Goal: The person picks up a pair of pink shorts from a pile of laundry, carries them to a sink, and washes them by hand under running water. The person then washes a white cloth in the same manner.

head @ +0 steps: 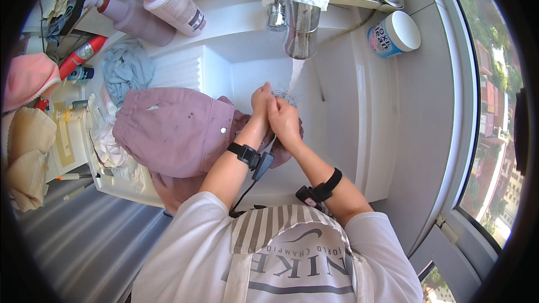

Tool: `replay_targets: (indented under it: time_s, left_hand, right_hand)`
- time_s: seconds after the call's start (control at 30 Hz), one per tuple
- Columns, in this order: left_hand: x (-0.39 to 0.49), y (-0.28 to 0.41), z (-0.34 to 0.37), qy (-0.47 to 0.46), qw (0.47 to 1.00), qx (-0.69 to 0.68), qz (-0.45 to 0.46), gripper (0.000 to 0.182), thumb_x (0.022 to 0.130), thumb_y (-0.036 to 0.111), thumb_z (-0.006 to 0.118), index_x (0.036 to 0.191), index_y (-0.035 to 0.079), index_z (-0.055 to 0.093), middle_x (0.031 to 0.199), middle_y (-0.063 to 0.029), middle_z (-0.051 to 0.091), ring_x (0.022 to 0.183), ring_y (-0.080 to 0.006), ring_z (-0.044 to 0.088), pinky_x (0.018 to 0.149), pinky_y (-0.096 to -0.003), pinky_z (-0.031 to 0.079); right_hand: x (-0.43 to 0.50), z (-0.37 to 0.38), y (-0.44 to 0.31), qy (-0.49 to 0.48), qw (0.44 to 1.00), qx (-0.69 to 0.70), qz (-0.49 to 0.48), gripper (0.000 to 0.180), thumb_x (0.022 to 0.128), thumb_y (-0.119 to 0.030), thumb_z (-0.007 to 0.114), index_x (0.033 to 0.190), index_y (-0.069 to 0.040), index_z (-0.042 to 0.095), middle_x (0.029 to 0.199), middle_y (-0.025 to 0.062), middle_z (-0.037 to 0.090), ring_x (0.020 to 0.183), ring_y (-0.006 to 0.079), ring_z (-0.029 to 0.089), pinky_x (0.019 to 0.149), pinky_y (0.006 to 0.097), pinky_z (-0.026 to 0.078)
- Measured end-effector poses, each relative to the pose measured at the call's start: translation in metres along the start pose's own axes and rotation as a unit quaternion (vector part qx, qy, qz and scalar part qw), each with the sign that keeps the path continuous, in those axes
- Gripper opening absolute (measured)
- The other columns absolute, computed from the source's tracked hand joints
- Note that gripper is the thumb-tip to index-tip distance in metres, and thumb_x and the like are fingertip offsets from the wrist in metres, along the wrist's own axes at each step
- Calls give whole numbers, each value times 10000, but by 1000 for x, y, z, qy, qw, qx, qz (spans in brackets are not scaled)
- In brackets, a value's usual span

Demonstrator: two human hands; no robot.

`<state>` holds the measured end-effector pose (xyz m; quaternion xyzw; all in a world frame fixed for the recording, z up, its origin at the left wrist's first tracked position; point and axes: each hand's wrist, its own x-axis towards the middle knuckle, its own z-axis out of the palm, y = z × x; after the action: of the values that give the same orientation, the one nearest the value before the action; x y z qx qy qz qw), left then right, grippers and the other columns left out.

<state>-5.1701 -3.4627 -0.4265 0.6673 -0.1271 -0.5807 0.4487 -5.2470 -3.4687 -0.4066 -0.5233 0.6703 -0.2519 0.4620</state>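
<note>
A mauve fabric garment (177, 132) with a snap and an elastic edge lies over the left side of a white sink (337, 130), its wet, darker end inside the basin. My left hand (261, 101) and my right hand (284, 118) are together over that wet end, close to the water running from a chrome faucet (301, 29). Both hands look closed, thumbs up; what lies between the fingers is mostly hidden. Water splashes just beyond the knuckles. The cloth shows below and beside my right hand. Dark spots mark the dry part of the garment.
Two pump bottles (174, 6) stand at the back left, above a light-blue cloth (128, 69). An OxiClean tub (393, 35) sits on the right ledge beside a window. White cloths (109, 145) lie left of the garment. A cable hangs from my left wristband (244, 155).
</note>
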Motion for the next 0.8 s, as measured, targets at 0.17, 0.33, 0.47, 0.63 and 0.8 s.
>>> replay_targets:
  time_s: [0.17,0.33,0.47,0.63,0.8]
  left_hand:
    - [-8,-9,2,8,994,94,-51,379,941,262,425,987,-65,612,955,-116,625,876,-198,569,767,-325,449]
    - [3,-6,7,31,999,-24,-30,333,938,242,423,893,-40,594,786,-111,591,718,-196,536,671,-346,441]
    - [11,-9,6,17,995,97,-18,298,929,223,456,910,-35,603,854,-85,606,792,-177,535,713,-330,439]
    - [0,-28,7,65,986,-130,-83,305,939,236,432,895,-14,602,882,-87,591,823,-205,545,719,-344,441]
    - [1,-18,1,26,997,1,-74,312,941,242,432,888,-26,584,838,-105,598,712,-208,539,640,-350,446]
  right_hand:
    - [9,1,-5,0,991,42,126,375,879,-271,493,834,69,644,812,308,615,803,471,602,737,455,492]
    - [9,-1,-4,-25,999,-24,42,343,884,-270,490,856,34,647,857,297,615,842,477,590,765,463,475]
    - [-1,1,-6,-11,996,48,78,401,887,-309,484,830,53,646,842,313,609,849,481,589,765,474,472]
    - [9,2,-2,1,998,-52,24,432,898,-334,458,814,46,645,799,295,614,815,488,587,763,491,472]
    - [2,2,9,28,999,0,29,410,918,-301,485,837,81,611,800,278,631,759,411,613,701,444,465]
